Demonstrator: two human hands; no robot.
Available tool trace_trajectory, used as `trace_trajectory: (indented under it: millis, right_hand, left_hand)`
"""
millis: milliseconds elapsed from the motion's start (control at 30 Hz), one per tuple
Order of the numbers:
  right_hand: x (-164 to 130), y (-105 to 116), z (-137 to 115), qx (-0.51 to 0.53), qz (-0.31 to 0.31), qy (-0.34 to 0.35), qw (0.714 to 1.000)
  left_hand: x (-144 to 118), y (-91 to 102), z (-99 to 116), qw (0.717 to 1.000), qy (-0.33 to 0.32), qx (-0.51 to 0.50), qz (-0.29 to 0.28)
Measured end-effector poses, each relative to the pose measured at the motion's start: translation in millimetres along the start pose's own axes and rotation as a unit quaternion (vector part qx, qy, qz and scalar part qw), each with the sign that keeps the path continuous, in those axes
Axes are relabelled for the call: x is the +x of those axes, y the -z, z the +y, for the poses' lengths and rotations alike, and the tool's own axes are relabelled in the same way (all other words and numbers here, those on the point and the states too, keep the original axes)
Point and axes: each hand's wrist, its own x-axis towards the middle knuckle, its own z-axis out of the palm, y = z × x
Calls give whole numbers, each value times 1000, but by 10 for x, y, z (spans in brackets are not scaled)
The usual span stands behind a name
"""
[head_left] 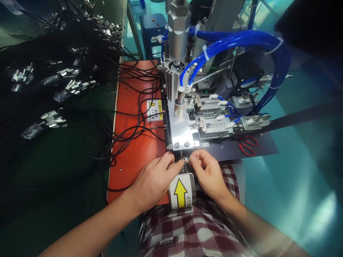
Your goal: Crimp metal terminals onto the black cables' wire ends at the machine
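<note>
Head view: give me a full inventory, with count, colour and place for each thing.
machine: one, mostly silver, centre
blue hoses: several, blue, looping over the machine
blue box: one, dark blue, behind at top
orange panel: one, orange-red, left of the machine
warning label: one, yellow and white, on the panel
black cables: uncountable, black, heaped left and across the panel
connectors: many, silver, in bundles at left
red-handled tool: one, right of the machine's near end
arrow label: one, yellow on white, between the wrists
fine wires: count unclear, some red, at the fingertips
checked garment: maroon and white, bottom
left hand, right hand: two, bare, at the wires
</note>
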Motion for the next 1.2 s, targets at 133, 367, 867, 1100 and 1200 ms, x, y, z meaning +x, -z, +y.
trace_trajectory:
  millis: [133, 367, 867, 1100, 1200]
  right_hand:
    - [-13, 4, -5, -16, 5, 30, 999]
    - [-7, 15, 14, 0, 1, -15, 1000]
    - [34, 13, -117, 57, 12, -65, 996]
    - [22, 38, -85, -22, 5, -7, 1000]
    - [49, 38, -56, -7, -7, -42, 999]
  left_hand:
    - [0, 5, 2, 1000, 2, 0, -5]
    - [3, 7, 11, 1000, 1, 3, -1]
    - [0, -2, 6, 1000, 3, 3, 4]
    - [3, 5, 3, 1000, 1, 7, 12]
    - [23, 14, 7, 1000, -3, -1, 23]
